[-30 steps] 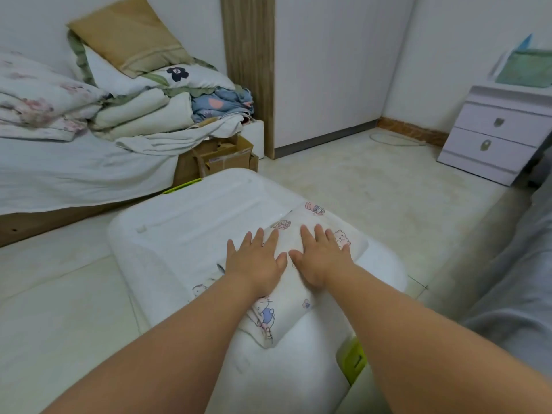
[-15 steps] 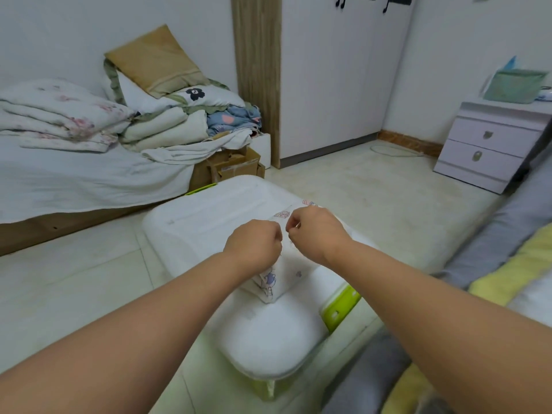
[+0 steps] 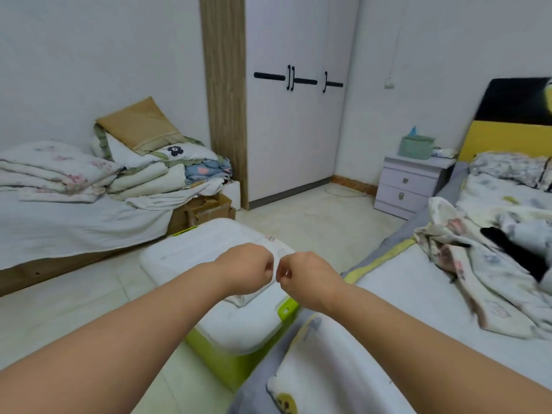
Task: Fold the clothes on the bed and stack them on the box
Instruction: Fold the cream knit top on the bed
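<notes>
A lime-green plastic storage box point(image 3: 236, 363) has a white lid point(image 3: 185, 249). On the lid lies a white folded garment with small cartoon prints point(image 3: 276, 245). On the white bed sheet point(image 3: 412, 291) is a cream crumpled garment with faded pink and grey prints point(image 3: 466, 273). The tan pillow point(image 3: 140, 127) tops white floral quilts point(image 3: 50, 171). The headboard point(image 3: 513, 121) is black above yellow.

Both arms are held outstretched, the left hand point(image 3: 245, 268) and right hand point(image 3: 307, 277) curled into empty fists, knuckles nearly touching.
</notes>
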Demonstrator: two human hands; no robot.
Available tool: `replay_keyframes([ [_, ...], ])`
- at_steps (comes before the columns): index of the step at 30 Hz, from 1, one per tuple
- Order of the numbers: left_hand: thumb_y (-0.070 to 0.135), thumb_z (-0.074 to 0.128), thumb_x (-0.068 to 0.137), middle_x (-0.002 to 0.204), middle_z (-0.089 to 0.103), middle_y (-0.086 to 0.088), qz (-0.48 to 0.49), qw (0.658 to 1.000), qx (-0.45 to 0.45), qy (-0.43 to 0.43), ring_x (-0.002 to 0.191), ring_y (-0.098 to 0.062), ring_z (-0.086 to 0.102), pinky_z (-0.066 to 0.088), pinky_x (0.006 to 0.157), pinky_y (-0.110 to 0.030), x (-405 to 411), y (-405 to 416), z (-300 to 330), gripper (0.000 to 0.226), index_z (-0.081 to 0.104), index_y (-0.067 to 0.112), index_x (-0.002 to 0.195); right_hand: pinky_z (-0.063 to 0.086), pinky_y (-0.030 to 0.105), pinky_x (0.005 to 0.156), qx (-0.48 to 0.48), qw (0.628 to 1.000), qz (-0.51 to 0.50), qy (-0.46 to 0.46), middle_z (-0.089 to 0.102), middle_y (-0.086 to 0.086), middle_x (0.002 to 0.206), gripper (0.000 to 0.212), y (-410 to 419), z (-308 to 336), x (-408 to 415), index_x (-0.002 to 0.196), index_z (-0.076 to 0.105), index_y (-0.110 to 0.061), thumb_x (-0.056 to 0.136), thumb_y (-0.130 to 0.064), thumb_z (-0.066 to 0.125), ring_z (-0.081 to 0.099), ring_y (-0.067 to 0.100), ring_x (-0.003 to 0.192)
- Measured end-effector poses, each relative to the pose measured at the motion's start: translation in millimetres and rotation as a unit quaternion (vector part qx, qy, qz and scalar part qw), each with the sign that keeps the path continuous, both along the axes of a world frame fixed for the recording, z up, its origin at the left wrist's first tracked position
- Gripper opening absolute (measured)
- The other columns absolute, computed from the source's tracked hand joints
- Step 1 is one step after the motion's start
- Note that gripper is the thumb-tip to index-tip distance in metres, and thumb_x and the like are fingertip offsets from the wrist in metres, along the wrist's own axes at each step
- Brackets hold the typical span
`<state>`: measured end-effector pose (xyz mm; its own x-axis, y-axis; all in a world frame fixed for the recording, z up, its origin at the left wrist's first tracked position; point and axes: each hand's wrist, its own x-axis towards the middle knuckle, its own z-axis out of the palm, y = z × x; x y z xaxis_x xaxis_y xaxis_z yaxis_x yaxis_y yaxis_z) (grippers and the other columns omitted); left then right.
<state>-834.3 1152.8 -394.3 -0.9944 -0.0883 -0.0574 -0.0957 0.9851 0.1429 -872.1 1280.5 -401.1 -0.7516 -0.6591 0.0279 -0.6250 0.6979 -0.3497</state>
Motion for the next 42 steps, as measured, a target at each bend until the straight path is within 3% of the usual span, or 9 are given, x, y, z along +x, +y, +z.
replay_keyframes([
  [5,0.016,0.044,0.093,0.093,0.066,-0.009,-0.041,0.998,0.039,-0.026,0.077,-0.019,0.055,0.043,0.066,-0.025,55.7,47.9,47.5,0.023,0.065,0.006,0.096,0.044,0.027,0.082,0.019,0.999,-0.024,0.027,0.064,0.006,0.114,0.028,56.2,35.7,59.4,0.108,0.066,-0.015,0.091,-0.015,0.043,0.057,0.025,0.105],
  [9,0.017,0.046,0.092,0.096,0.069,-0.012,-0.067,0.996,0.058,-0.028,0.072,-0.019,0.059,0.05,0.072,-0.028,94.4,83.2,70.6,0.019,0.063,0.01,0.091,0.044,0.028,0.081,0.04,0.997,-0.06,0.032,0.063,0.006,0.112,0.025,106.3,49.1,102.2,0.105,0.064,-0.016,0.091,-0.016,0.044,0.057,0.025,0.103],
  [14,0.02,0.046,0.092,0.082,0.066,-0.001,-0.129,0.99,0.034,-0.047,0.066,-0.015,0.058,0.048,0.069,-0.026,131.3,128.9,85.0,0.017,0.058,0.016,0.08,0.045,0.029,0.08,0.069,0.992,-0.106,0.019,0.062,0.005,0.112,0.023,171.1,61.7,152.8,0.106,0.064,-0.014,0.092,-0.02,0.046,0.056,0.022,0.098],
  [19,0.022,0.046,0.093,0.076,0.062,0.007,-0.169,0.984,0.029,-0.049,0.065,-0.012,0.058,0.049,0.071,-0.026,154.5,175.9,87.1,0.015,0.06,0.017,0.088,0.046,0.03,0.08,0.069,0.985,-0.156,0.004,0.063,0.008,0.113,0.025,232.3,69.6,194.0,0.108,0.063,-0.01,0.093,-0.019,0.046,0.058,0.024,0.102],
  [23,0.022,0.046,0.093,0.083,0.066,0.002,-0.196,0.979,0.021,-0.054,0.065,-0.012,0.057,0.049,0.071,-0.026,165.4,214.3,85.1,0.016,0.061,0.015,0.093,0.045,0.028,0.082,0.069,0.979,-0.189,-0.013,0.061,0.006,0.117,0.025,276.5,72.5,219.7,0.111,0.063,-0.013,0.093,-0.021,0.047,0.054,0.019,0.096],
  [26,0.019,0.047,0.092,0.078,0.063,0.004,-0.213,0.975,0.033,-0.053,0.061,-0.01,0.055,0.045,0.063,-0.021,170.3,242.2,81.8,0.014,0.06,0.016,0.088,0.046,0.027,0.08,0.071,0.975,-0.211,-0.025,0.061,0.005,0.117,0.026,308.6,70.7,228.9,0.111,0.063,-0.014,0.093,-0.023,0.048,0.054,0.019,0.095],
  [31,0.02,0.048,0.092,0.074,0.06,0.009,-0.231,0.97,0.053,-0.055,0.059,-0.007,0.055,0.045,0.063,-0.021,167.3,284.6,76.1,0.012,0.058,0.018,0.087,0.047,0.029,0.081,0.068,0.968,-0.24,-0.039,0.061,0.006,0.115,0.025,358.5,64.5,233.4,0.109,0.064,-0.011,0.092,-0.02,0.048,0.057,0.021,0.1],
  [36,0.023,0.046,0.092,0.079,0.059,0.008,-0.245,0.968,0.036,-0.049,0.063,-0.007,0.055,0.044,0.063,-0.02,153.4,329.5,71.4,0.013,0.059,0.021,0.09,0.044,0.025,0.074,0.05,0.963,-0.261,-0.045,0.058,0.004,0.102,0.024,405.9,57.8,223.2,0.108,0.065,-0.011,0.092,-0.019,0.049,0.051,0.018,0.086],
  [42,0.024,0.044,0.094,0.092,0.051,0.005,-0.249,0.968,0.02,-0.023,0.069,-0.004,0.046,0.039,0.065,-0.017,123.3,379.7,61.6,0.024,0.062,0.015,0.107,0.044,0.026,0.077,0.027,0.959,-0.279,-0.046,0.053,0.0,0.096,0.019,451.7,50.1,188.8,0.101,0.064,-0.013,0.091,-0.017,0.048,0.052,0.017,0.088],
])
